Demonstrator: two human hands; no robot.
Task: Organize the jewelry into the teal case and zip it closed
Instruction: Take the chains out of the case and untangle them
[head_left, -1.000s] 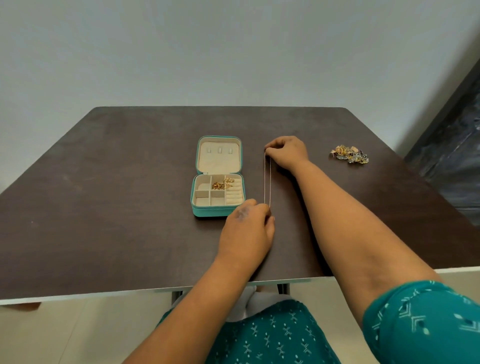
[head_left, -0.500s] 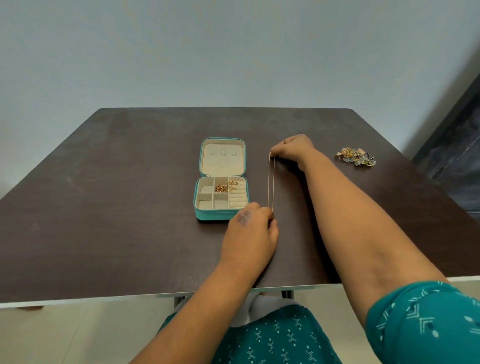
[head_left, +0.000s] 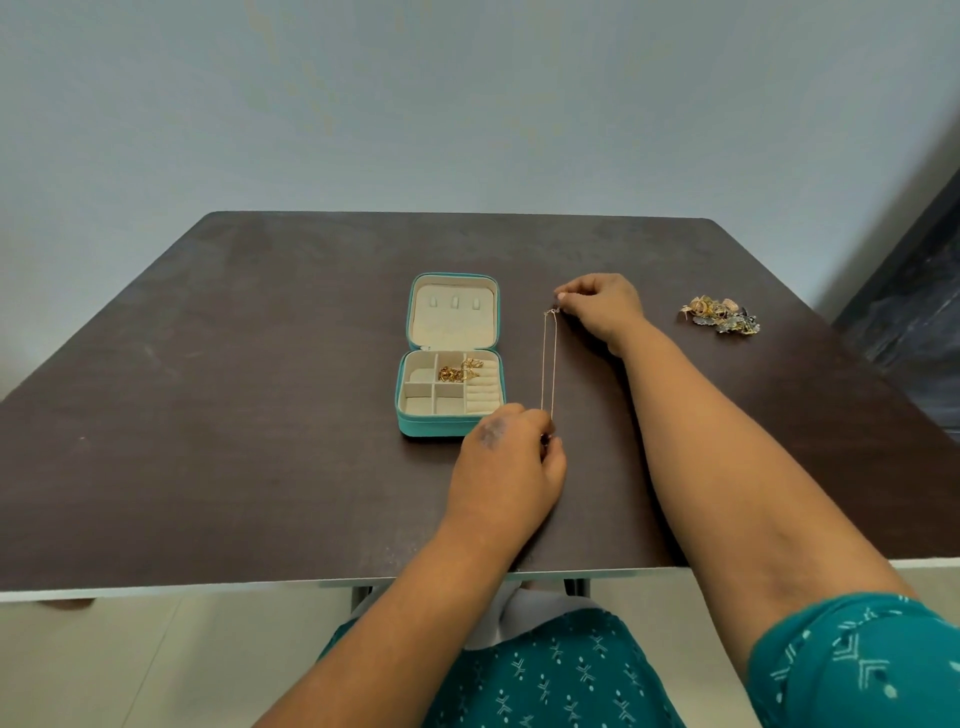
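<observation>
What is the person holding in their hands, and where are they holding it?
A thin gold chain, stretched out. The right hand pinches its far end, the left hand holds its near end.

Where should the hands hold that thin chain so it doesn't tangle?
At its two ends, from above, as now: the right hand pinches the far end, the left hand the near end. Held so, the thin chain lies straight beside the teal case.

The open case (head_left: 451, 358) lay mid-tabletop (head_left: 208, 415), gold pieces (head_left: 460, 371) in a rear compartment. Just right of it a chain (head_left: 549, 364) ran front to back; a jewelry pile (head_left: 719, 315) sat far right.
</observation>
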